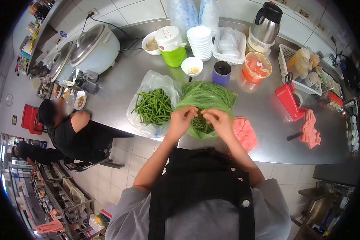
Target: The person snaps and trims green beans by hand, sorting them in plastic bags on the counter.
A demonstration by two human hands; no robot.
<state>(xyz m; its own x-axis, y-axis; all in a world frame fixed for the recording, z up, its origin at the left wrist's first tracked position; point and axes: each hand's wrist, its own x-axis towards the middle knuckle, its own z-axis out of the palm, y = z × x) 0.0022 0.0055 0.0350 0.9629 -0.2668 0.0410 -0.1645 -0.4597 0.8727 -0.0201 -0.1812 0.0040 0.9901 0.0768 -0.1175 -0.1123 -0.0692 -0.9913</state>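
Note:
My left hand (183, 121) and my right hand (219, 121) face each other over a green plastic bag (190, 97). The fingers of both are bent into a pinch, their tips close together. What lies between the fingertips is too small to make out. Thin green beans (203, 126) show in the bag's mouth, just under my hands. To the left, a clear plastic bag (137, 127) lies spread around a heap of cut green beans (153, 107). A pink cloth (245, 134) lies beside my right wrist.
Behind the bags stand a green-and-white jug (173, 54), a small white bowl (192, 67), stacked white bowls (199, 42), a purple cup (221, 73) and an orange tub (257, 66). A red box (289, 102) is at right. A seated person (74, 134) is at left.

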